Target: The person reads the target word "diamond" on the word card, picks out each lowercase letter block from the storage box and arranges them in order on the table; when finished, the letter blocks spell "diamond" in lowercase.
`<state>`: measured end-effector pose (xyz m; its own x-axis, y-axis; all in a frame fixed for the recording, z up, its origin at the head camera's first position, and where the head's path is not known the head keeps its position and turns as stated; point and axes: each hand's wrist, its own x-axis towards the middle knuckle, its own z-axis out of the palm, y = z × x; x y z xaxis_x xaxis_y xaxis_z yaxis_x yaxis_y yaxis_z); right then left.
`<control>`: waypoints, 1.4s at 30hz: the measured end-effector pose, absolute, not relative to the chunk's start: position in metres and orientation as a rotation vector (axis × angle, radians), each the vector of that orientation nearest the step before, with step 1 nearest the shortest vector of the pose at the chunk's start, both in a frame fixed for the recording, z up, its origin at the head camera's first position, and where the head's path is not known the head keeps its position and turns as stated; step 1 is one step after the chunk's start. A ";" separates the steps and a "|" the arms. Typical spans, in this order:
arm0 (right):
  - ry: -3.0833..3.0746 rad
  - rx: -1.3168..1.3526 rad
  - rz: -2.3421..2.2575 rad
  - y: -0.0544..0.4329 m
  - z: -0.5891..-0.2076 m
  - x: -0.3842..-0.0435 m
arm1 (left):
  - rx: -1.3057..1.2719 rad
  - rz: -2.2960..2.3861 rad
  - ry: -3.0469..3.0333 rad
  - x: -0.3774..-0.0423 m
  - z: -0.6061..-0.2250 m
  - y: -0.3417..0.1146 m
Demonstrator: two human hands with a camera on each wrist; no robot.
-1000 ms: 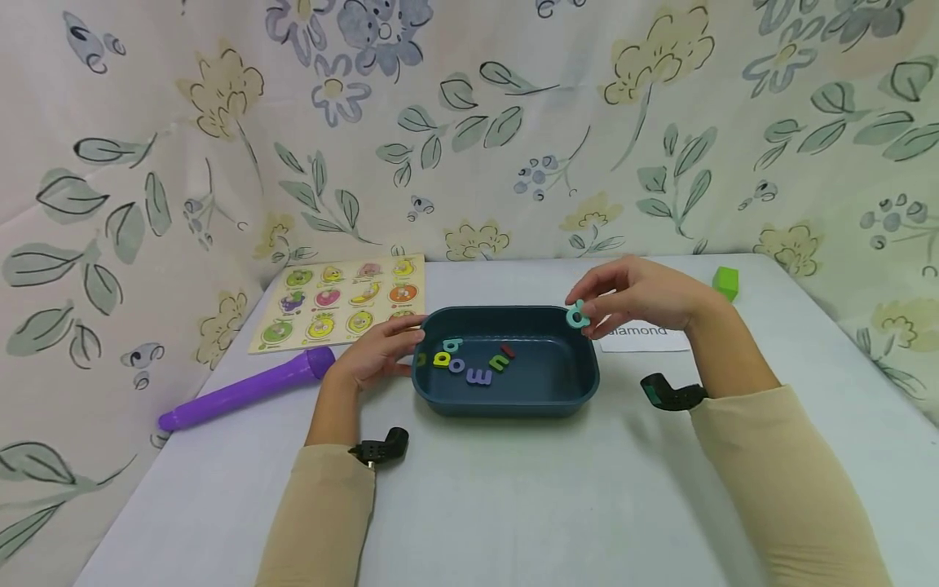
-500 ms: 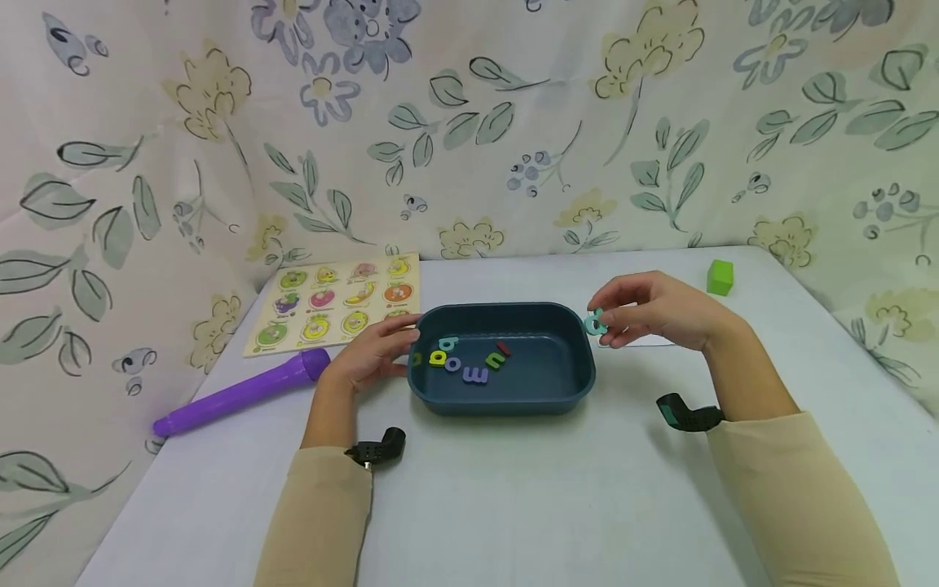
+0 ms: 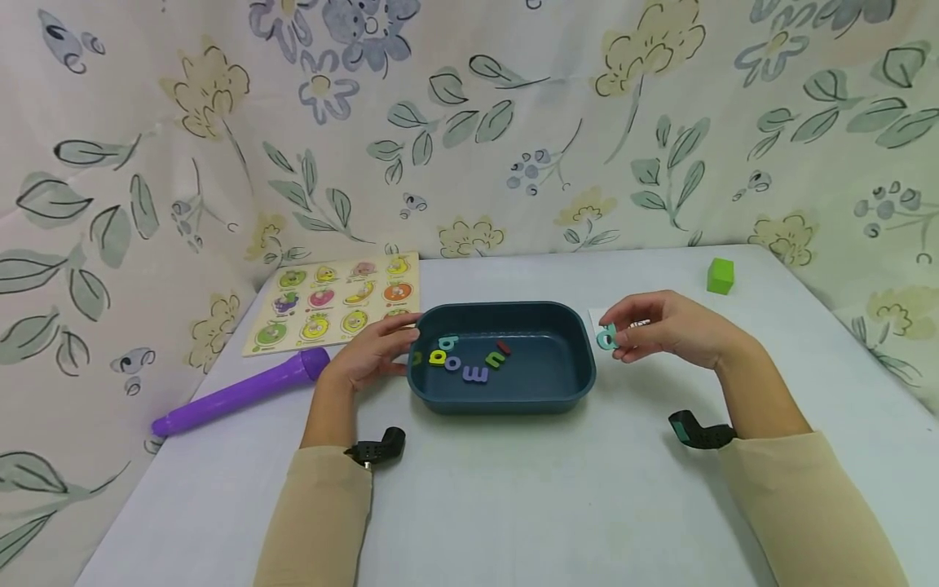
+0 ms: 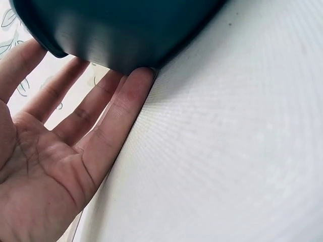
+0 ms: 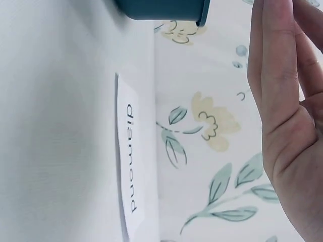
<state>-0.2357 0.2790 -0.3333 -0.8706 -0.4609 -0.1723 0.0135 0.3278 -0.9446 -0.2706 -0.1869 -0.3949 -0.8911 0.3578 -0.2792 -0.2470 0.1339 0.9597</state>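
Observation:
A dark teal tray [image 3: 506, 397] stands on the table with several letter pieces inside, among them a purple m [image 3: 475, 374], a yellow letter [image 3: 437, 358] and a green n [image 3: 495, 359]. At its left end my left hand [image 3: 376, 352] touches the wall, fingers extended, as the left wrist view also shows. Just right of the tray, my right hand [image 3: 678, 330] pinches a teal letter d [image 3: 606, 337] between thumb and fingers. Beneath that hand lies a white card [image 5: 130, 161], printed "diamond" and mostly covered in the head view.
A board with fruit pictures [image 3: 337, 302] lies at the back left. In front of it is a purple stick with a thicker end [image 3: 242, 393]. A green block [image 3: 720, 276] sits at the back right, before a floral cloth [image 3: 469, 122].
My right hand has carried the teal letter from over the tray's right rim outward to the right and lower, over the card. The left hand stays against the tray.

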 end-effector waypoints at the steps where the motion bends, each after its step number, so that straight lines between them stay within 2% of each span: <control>1: 2.187 -0.389 -1.558 0.280 -0.335 -0.235 | 0.107 1.805 1.973 -0.271 -0.395 -0.187; 19: 2.139 -0.297 -1.462 0.288 -0.366 -0.241 | 0.107 1.807 1.982 -0.270 -0.396 -0.187; 42: 2.205 -0.250 -1.301 0.288 -0.378 -0.241 | 0.087 1.812 1.978 -0.268 -0.395 -0.188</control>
